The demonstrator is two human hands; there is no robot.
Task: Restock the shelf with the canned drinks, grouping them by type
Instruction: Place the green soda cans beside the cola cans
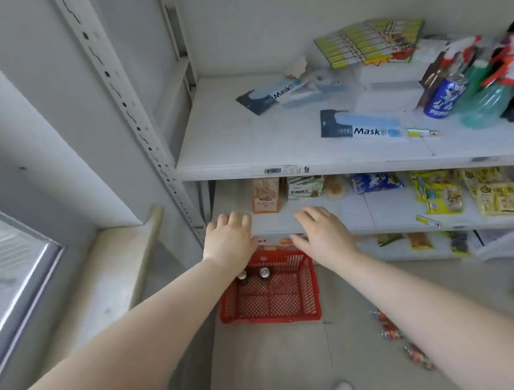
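"Mask" reads on two packets — rear packet (270,97), front packet (361,127).

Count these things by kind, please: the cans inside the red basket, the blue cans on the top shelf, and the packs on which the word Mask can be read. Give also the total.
Cans in the red basket: 2
Blue can on the top shelf: 1
Packs marked Mask: 2
Total: 5

A red lattice-patterned basket (270,294), a white shelf (233,148), a blue can (444,98) with white lettering, yellow snack packets (499,197), an orange box (265,196) and navy-and-pale-blue mask packs (361,127).
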